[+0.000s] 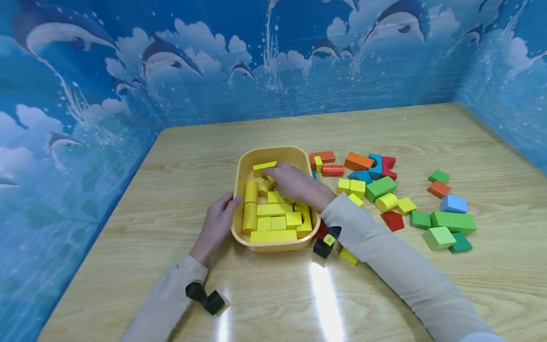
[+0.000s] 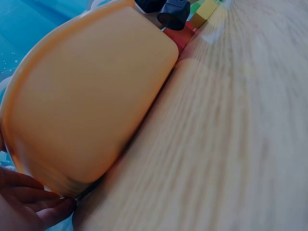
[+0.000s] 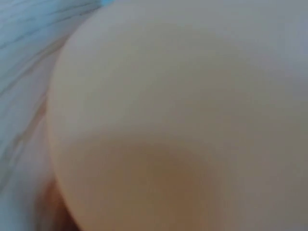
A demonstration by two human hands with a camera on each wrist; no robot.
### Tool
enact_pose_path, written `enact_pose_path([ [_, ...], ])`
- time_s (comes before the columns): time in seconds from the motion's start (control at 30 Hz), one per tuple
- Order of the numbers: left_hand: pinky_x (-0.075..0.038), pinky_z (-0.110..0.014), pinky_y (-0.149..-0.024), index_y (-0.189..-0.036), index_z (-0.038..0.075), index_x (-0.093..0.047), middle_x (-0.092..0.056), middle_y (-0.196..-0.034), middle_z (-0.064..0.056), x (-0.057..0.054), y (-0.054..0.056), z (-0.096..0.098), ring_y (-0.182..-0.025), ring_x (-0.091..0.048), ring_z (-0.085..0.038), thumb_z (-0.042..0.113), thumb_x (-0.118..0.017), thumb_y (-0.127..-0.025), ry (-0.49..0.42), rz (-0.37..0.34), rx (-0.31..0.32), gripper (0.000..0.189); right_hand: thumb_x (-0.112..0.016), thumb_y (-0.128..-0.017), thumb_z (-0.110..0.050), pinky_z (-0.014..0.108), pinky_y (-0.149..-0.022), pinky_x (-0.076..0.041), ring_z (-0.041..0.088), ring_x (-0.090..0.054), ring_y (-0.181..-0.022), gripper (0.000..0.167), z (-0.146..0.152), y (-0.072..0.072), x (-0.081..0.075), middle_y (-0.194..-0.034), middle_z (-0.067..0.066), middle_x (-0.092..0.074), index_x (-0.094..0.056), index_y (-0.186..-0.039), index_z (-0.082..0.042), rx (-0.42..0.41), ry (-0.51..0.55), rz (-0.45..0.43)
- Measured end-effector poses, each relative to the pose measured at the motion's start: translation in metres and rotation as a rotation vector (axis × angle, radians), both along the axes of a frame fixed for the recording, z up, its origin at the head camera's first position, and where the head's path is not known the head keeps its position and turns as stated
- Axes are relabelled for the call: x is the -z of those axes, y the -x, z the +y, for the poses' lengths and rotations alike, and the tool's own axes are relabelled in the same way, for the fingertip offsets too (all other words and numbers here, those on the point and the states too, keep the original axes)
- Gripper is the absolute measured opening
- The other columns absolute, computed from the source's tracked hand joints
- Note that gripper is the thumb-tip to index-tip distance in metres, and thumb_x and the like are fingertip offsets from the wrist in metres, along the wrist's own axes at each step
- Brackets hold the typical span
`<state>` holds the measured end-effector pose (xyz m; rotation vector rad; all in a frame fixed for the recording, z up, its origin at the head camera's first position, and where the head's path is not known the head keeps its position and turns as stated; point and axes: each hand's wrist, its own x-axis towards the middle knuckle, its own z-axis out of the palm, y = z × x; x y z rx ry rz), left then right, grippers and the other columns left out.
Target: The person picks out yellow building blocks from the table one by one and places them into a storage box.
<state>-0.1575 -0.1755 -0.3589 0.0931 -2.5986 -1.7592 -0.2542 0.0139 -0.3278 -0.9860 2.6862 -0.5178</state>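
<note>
A yellow plastic bin (image 1: 273, 247) on the table holds several yellow wooden blocks, laid close together in its near part. At its left side my left hand (image 1: 217, 223) grips the bin wall; the left wrist view shows the fingers (image 2: 33, 199) against the outside of the bin (image 2: 91, 91). My right hand (image 1: 295, 183) reaches over the right rim, fingers down among the blocks. Its fingertips pinch a short yellow block (image 1: 266, 186), partly hidden by the hand. A long yellow block (image 1: 264, 168) lies beyond them. The right wrist view is filled by the blurred bin wall (image 3: 159, 96).
Right of the bin lie loose blocks: a green block (image 1: 381, 189), an orange block (image 1: 358, 161), a blue arch (image 1: 375, 166), a yellow cylinder (image 1: 386, 202) and several others. A farther group includes a long green block (image 1: 454, 222). A dolphin-print curtain (image 1: 273, 71) borders the table.
</note>
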Motion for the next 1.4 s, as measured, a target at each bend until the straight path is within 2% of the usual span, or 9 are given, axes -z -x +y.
enact_pose_path([
  [0.2, -0.053, -0.040, -0.092, -0.139, -0.002, -0.048, -0.056, -0.130, -0.025, 0.0014, 0.0009, -0.0001, -0.112, -0.059, -0.033, 0.021, -0.042, -0.102, 0.014, 0.019, -0.007, 0.044, -0.050, -0.096, 0.003, 0.041, -0.111, -0.036, 0.028, -0.045, -0.129, 0.049, 0.0000, 0.0027, 0.0011, -0.140, 0.012, -0.050, -0.047, -0.142, -0.010, -0.109, 0.046, 0.033],
  [0.5, -0.052, -0.040, -0.092, -0.139, -0.002, -0.049, -0.058, -0.128, -0.024, 0.0018, 0.0010, 0.0004, -0.111, -0.060, -0.032, 0.020, -0.043, -0.102, 0.030, 0.017, -0.026, 0.043, -0.049, -0.096, 0.003, 0.040, -0.112, -0.033, 0.026, -0.041, -0.133, 0.051, 0.0009, 0.0027, 0.0013, -0.144, 0.011, -0.046, -0.043, -0.144, -0.011, -0.135, 0.072, -0.014],
  [0.67, -0.053, -0.039, -0.092, -0.138, -0.002, -0.049, -0.058, -0.128, -0.024, 0.0020, 0.0013, -0.0002, -0.111, -0.060, -0.032, 0.020, -0.043, -0.102, 0.023, 0.016, -0.027, 0.043, -0.056, -0.098, -0.013, 0.039, -0.106, -0.041, 0.025, -0.049, -0.121, 0.048, 0.0009, 0.0052, 0.0015, -0.140, 0.012, -0.049, -0.043, -0.144, -0.009, -0.146, 0.106, -0.047],
  [0.83, -0.053, -0.039, -0.091, -0.138, -0.001, -0.050, -0.059, -0.127, -0.023, 0.0012, 0.0020, 0.0004, -0.109, -0.061, -0.031, 0.021, -0.044, -0.102, 0.023, 0.019, -0.028, 0.043, -0.067, -0.091, -0.034, 0.036, -0.098, -0.044, 0.021, -0.049, -0.111, 0.062, 0.0016, 0.0049, 0.0007, -0.139, 0.011, -0.049, -0.044, -0.143, -0.010, -0.145, 0.111, -0.068],
  [0.93, -0.053, -0.039, -0.091, -0.138, -0.001, -0.050, -0.059, -0.127, -0.023, 0.0005, 0.0023, 0.0009, -0.109, -0.060, -0.031, 0.021, -0.044, -0.102, 0.022, 0.017, -0.026, 0.042, -0.068, -0.091, -0.032, 0.036, -0.092, -0.046, 0.022, -0.052, -0.105, 0.062, 0.0022, 0.0046, -0.0003, -0.134, 0.011, -0.051, -0.045, -0.143, -0.009, -0.132, 0.114, -0.068],
  [1.03, -0.053, -0.040, -0.092, -0.138, -0.001, -0.050, -0.057, -0.129, -0.023, -0.0005, 0.0028, 0.0015, -0.111, -0.060, -0.032, 0.022, -0.044, -0.102, 0.018, 0.013, -0.019, 0.043, -0.063, -0.095, -0.024, 0.036, -0.092, -0.047, 0.023, -0.054, -0.104, 0.053, 0.0031, 0.0047, -0.0017, -0.132, 0.013, -0.053, -0.047, -0.142, -0.007, -0.110, 0.125, -0.066],
  [1.23, -0.053, -0.040, -0.091, -0.141, 0.000, -0.046, -0.054, -0.133, -0.024, -0.0006, 0.0038, 0.0019, -0.114, -0.059, -0.035, 0.022, -0.043, -0.103, -0.013, -0.013, -0.011, 0.044, -0.051, -0.097, -0.003, 0.042, -0.109, -0.037, 0.029, -0.044, -0.131, 0.040, 0.0044, 0.0080, -0.0035, -0.139, 0.016, -0.051, -0.053, -0.137, -0.003, -0.060, 0.164, -0.093],
  [1.3, -0.053, -0.039, -0.091, -0.141, 0.000, -0.046, -0.053, -0.134, -0.025, -0.0004, 0.0032, 0.0013, -0.114, -0.059, -0.036, 0.023, -0.042, -0.103, -0.015, -0.016, -0.012, 0.044, -0.050, -0.097, -0.002, 0.043, -0.109, -0.038, 0.030, -0.043, -0.131, 0.040, 0.0042, 0.0091, -0.0037, -0.139, 0.016, -0.051, -0.053, -0.137, -0.002, -0.046, 0.171, -0.113],
  [1.4, -0.054, -0.039, -0.090, -0.141, -0.001, -0.046, -0.054, -0.133, -0.025, -0.0002, 0.0021, 0.0005, -0.113, -0.059, -0.036, 0.022, -0.042, -0.103, -0.012, -0.006, -0.013, 0.044, -0.056, -0.097, -0.012, 0.042, -0.105, -0.042, 0.029, -0.046, -0.128, 0.042, 0.0032, 0.0097, -0.0041, -0.140, 0.016, -0.050, -0.051, -0.138, -0.003, -0.034, 0.172, -0.143],
])
